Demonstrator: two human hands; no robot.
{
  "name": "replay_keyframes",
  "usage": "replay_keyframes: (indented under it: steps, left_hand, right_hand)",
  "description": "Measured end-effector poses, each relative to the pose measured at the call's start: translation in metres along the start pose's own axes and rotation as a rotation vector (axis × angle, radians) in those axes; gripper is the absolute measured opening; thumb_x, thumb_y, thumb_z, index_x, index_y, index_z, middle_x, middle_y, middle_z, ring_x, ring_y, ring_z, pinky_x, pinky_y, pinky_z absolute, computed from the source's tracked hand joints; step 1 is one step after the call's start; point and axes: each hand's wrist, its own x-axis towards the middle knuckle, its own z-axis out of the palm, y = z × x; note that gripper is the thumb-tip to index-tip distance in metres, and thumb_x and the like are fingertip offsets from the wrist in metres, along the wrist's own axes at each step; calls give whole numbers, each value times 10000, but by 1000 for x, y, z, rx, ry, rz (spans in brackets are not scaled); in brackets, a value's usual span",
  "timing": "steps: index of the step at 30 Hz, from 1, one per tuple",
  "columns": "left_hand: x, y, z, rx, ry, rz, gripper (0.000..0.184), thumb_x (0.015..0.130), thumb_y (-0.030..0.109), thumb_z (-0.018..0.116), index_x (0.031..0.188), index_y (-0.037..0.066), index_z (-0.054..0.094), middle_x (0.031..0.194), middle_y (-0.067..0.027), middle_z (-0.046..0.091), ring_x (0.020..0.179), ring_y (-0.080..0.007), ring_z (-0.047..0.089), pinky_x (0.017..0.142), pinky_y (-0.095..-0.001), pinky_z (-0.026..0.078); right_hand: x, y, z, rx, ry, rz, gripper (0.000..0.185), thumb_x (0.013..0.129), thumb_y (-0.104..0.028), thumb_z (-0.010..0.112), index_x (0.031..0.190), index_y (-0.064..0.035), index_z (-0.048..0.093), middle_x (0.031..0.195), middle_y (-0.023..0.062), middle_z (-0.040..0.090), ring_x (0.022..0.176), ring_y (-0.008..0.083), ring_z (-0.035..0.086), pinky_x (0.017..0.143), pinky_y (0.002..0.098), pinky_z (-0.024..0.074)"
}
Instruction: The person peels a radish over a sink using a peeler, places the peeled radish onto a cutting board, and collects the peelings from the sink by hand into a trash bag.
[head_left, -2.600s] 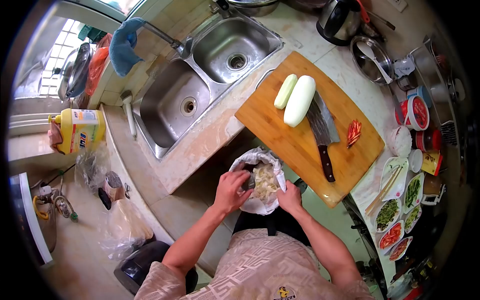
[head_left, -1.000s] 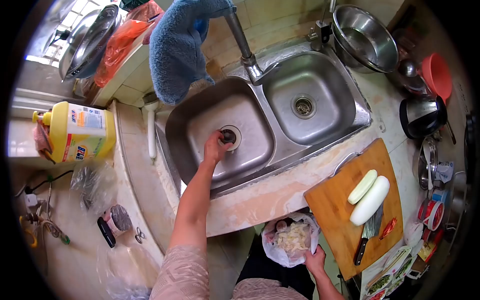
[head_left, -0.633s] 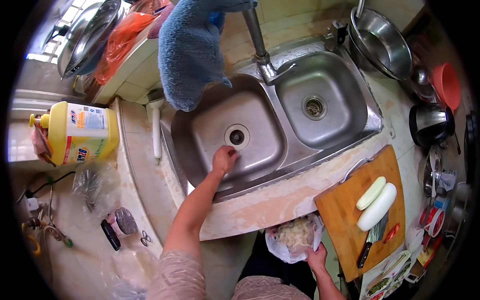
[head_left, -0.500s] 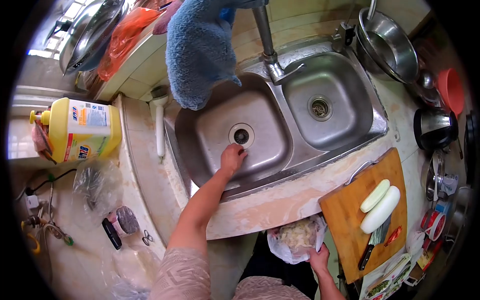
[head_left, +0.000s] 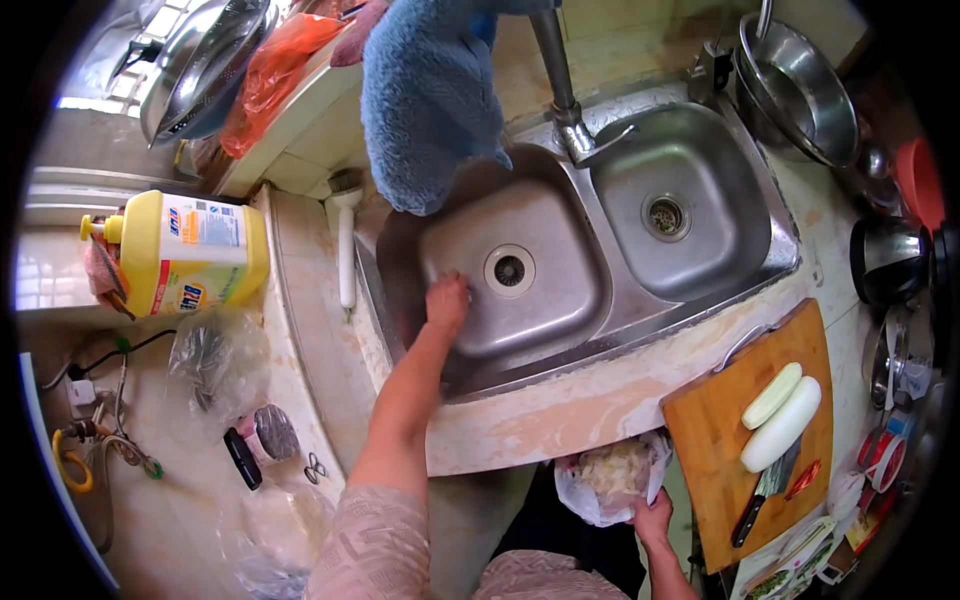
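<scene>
My left hand (head_left: pixel 448 302) is down in the left basin of the steel sink (head_left: pixel 545 225), left of the drain (head_left: pixel 510 270). Its fingers are curled together near the basin floor; whatever they hold, if anything, is hidden. Low in front of my body, my right hand (head_left: pixel 652 514) grips the edge of a white plastic bag (head_left: pixel 580 500). Pale peelings (head_left: pixel 615 472) fill the bag, which hangs just below the counter's front edge. Beside it lies a wooden cutting board (head_left: pixel 710 440) bearing two pale peeled vegetables (head_left: pixel 785 425), a knife (head_left: pixel 762 495) and red chilies (head_left: pixel 803 480).
A blue towel (head_left: pixel 432 110) hangs over the left basin, near the faucet (head_left: pixel 570 120). A white-handled brush (head_left: pixel 346 240) lies along the sink's left side. Steel bowls (head_left: pixel 800 90) stand at the back right. At left are a yellow detergent jug (head_left: pixel 190 250) and small scissors (head_left: pixel 315 468).
My left hand has moved left, away from the drain, toward the basin's left side. The camera view has shifted slightly. My right hand still holds the bag.
</scene>
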Motion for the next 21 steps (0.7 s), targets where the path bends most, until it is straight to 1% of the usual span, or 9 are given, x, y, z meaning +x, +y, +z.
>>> replay_keyframes:
  steps: [2, 5, 8, 11, 13, 14, 17, 19, 21]
  left_hand:
    - [12, -7, -19, 22, 42, 36, 135, 766, 127, 618, 882, 85, 672, 995, -94, 621, 946, -299, 605, 806, -419, 509]
    - [14, -21, -8, 80, -72, 287, 145, 779, 131, 598, 897, 89, 672, 975, -94, 626, 934, -297, 602, 792, -409, 510]
    - [-3, -25, -2, 65, -92, 297, 166, 808, 130, 563, 930, 78, 664, 951, -122, 632, 899, -309, 620, 779, -422, 515]
    - [-20, -24, 9, 43, -245, -30, 183, 813, 78, 532, 912, 58, 685, 1034, -145, 649, 969, -345, 633, 844, -440, 524]
    - [-32, -10, -3, -73, -270, -155, 266, 795, 50, 511, 1004, 44, 677, 1105, -175, 644, 1036, -369, 615, 897, -438, 509]
    - [-34, -2, -10, -140, -282, -211, 315, 786, 36, 501, 1050, 38, 673, 1141, -190, 642, 1070, -381, 606, 923, -438, 502]
    - [-34, -2, -24, -305, -392, -240, 455, 774, 42, 485, 1211, 17, 611, 1213, -219, 613, 1139, -374, 579, 966, -399, 481]
    - [-29, -9, -12, -447, -302, -371, 476, 777, 41, 478, 1238, 14, 593, 1231, -219, 606, 1176, -358, 560, 993, -376, 454]
    - [-31, -25, 8, -582, -216, -516, 497, 780, 40, 470, 1266, 12, 574, 1248, -219, 600, 1213, -343, 542, 1020, -353, 427]
  right_hand:
    - [0, -3, 0, 5, -48, -2, 293, 767, 5, 538, 1054, 62, 549, 904, 139, 624, 673, 238, 648, 472, 349, 585]
    - [-2, -17, 4, 58, -61, 81, 289, 768, 5, 537, 1052, 57, 548, 908, 137, 622, 665, 228, 640, 464, 331, 579]
    - [-4, -11, 7, 74, -41, 103, 293, 762, -5, 552, 1048, 61, 563, 895, 149, 635, 649, 233, 643, 449, 331, 569]
    - [-3, -23, 6, 113, -68, 146, 299, 780, -16, 545, 1071, 50, 560, 920, 144, 635, 658, 227, 643, 447, 320, 568]
    - [-3, -31, 8, 132, -88, 163, 308, 791, -22, 539, 1092, 43, 555, 940, 140, 634, 669, 223, 645, 448, 312, 567]
    - [-2, -33, 8, 131, -91, 158, 315, 793, -24, 539, 1100, 42, 553, 945, 141, 636, 673, 223, 647, 447, 309, 565]
    - [0, -34, 6, 168, -75, 146, 327, 789, -18, 540, 1109, 48, 545, 935, 142, 631, 677, 218, 642, 447, 303, 561]
    - [2, -29, 7, 177, -43, 121, 319, 774, -6, 553, 1085, 63, 548, 908, 147, 632, 677, 227, 643, 449, 317, 564]
    - [1, -27, 4, 179, -42, 119, 321, 768, -4, 557, 1081, 70, 547, 918, 152, 631, 699, 234, 646, 464, 322, 574]
